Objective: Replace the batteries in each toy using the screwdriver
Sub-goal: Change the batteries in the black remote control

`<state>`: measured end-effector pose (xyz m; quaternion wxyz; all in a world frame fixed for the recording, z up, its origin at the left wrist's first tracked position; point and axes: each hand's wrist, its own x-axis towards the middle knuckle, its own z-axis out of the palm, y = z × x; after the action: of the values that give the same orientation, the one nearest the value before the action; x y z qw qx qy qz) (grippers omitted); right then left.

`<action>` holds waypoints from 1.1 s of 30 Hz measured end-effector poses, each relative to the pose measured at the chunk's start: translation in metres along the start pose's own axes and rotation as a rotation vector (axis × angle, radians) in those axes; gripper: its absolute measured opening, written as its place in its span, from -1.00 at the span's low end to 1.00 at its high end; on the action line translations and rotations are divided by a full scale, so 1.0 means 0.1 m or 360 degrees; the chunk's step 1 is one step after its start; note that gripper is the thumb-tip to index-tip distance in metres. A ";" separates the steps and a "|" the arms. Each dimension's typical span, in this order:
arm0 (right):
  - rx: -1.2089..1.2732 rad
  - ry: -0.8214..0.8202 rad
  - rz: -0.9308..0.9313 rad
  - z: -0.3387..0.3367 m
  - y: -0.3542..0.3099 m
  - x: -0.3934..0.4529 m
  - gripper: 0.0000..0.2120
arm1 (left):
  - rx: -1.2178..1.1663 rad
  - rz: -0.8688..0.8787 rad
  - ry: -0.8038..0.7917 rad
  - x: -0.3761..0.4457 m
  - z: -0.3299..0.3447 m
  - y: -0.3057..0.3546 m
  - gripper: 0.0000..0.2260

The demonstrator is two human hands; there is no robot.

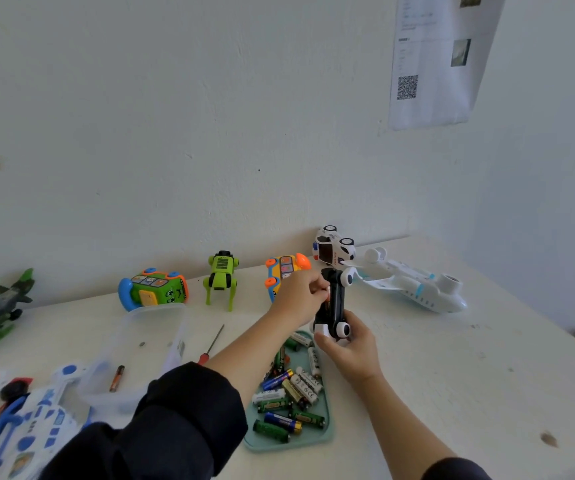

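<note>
Toy car mid battery swap, screwdriver parked

Toy car (333,303) is held up on end over the worktop (452,375), underside turned toward the camera, just above the far end of the teal tray (324,441) of loose batteries (289,393). Its lower end is gripped by the right hand (352,351), fingers curled round the wheel area. The left hand (301,299) is pinched in at the underside, so it looks like a cell is being seated or pulled; which one can't be told, it's hidden by fingers. The screwdriver (211,344) is left lying on the worktop to the left, untouched. Next up, probably: cover closed, then the screwdriver fetched for the screw. Other toys are lined up along the far wall.
</note>
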<state>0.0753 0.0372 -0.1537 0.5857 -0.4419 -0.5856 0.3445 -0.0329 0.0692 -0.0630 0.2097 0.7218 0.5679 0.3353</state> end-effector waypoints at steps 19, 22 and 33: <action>-0.0021 0.0047 0.0148 -0.03 0.02 0.01 -0.74 | 0.1237 0.0001 -0.0556 -0.43 -0.20 -0.39 -0.79; -0.0021 0.0046 0.0144 -0.03 0.00 -0.01 -0.77 | 0.1424 -0.0035 -0.0573 -0.47 -0.13 -0.37 -0.76; 0.0017 0.0059 0.0190 -0.03 -0.02 -0.03 -0.77 | 0.1428 -0.0064 -0.0578 -0.42 -0.03 -0.28 -0.81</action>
<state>0.0775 0.0337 -0.1524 0.5772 -0.4791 -0.5456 0.3736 -0.0595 0.0356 -0.0900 -0.0201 0.7767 0.6246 -0.0783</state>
